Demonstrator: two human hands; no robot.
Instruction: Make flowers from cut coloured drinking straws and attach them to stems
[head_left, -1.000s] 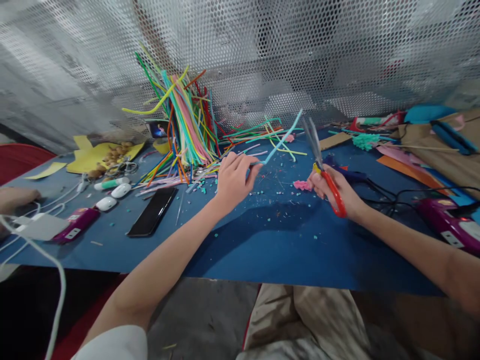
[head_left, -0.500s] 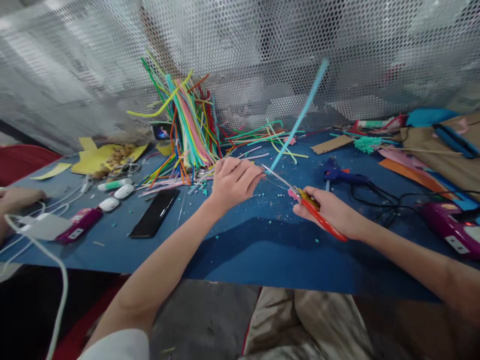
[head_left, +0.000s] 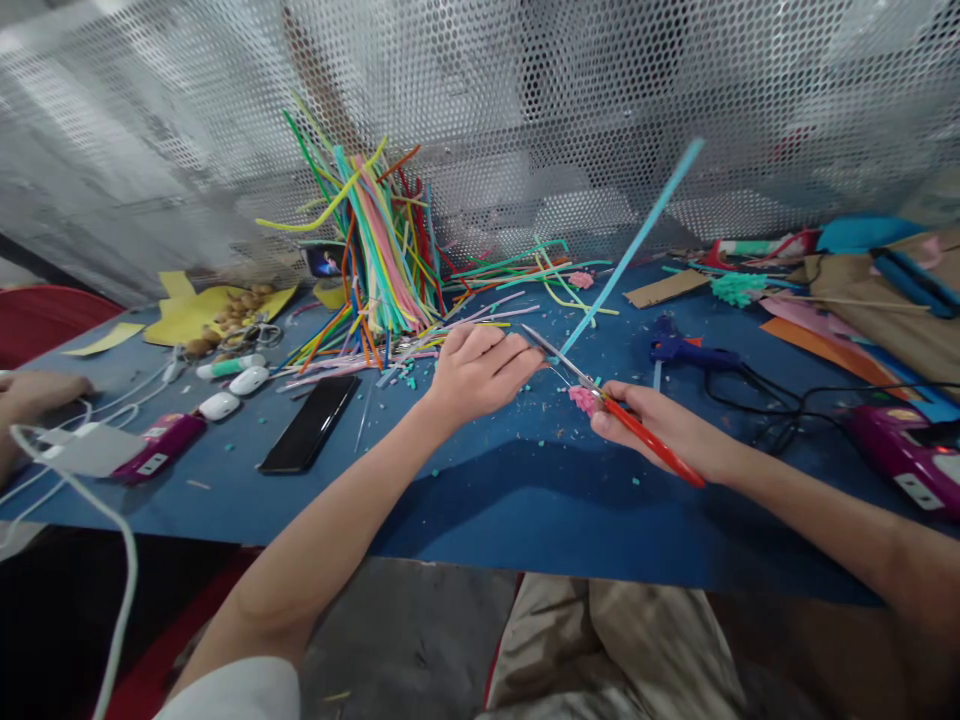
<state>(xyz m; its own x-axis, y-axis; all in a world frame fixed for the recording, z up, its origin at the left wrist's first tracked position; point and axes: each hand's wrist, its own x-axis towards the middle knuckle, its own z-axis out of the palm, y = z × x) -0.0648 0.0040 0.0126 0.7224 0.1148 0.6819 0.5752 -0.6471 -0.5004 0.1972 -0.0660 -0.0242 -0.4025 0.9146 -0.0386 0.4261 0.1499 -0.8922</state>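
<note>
My left hand [head_left: 484, 370] is closed, pinching the lower end of a light-blue pipe cleaner [head_left: 634, 250] that slants up to the right. In my right hand [head_left: 656, 425] are scissors [head_left: 634, 425] with red handles, their blades parted and pointing up-left close to my left fingertips. The pipe cleaner's lower end is by the blades; whether they touch it I cannot tell. Beneath the scissors lies a pink fuzzy clump [head_left: 583, 398]. Small teal clippings [head_left: 541, 443] are scattered on the blue tabletop [head_left: 480, 510].
A tall bundle of colourful pipe cleaners [head_left: 375, 250] stands at the back. On the left are a black phone [head_left: 309, 425], a purple power strip [head_left: 161, 447] and another person's hand [head_left: 45, 395]. To the right lie a blue glue gun [head_left: 690, 350] and a cardboard strip [head_left: 667, 288].
The pipe cleaner's upper end has swung to the right and slightly down. My left hand has shifted a little right, and the scissor blades have opened wider.
</note>
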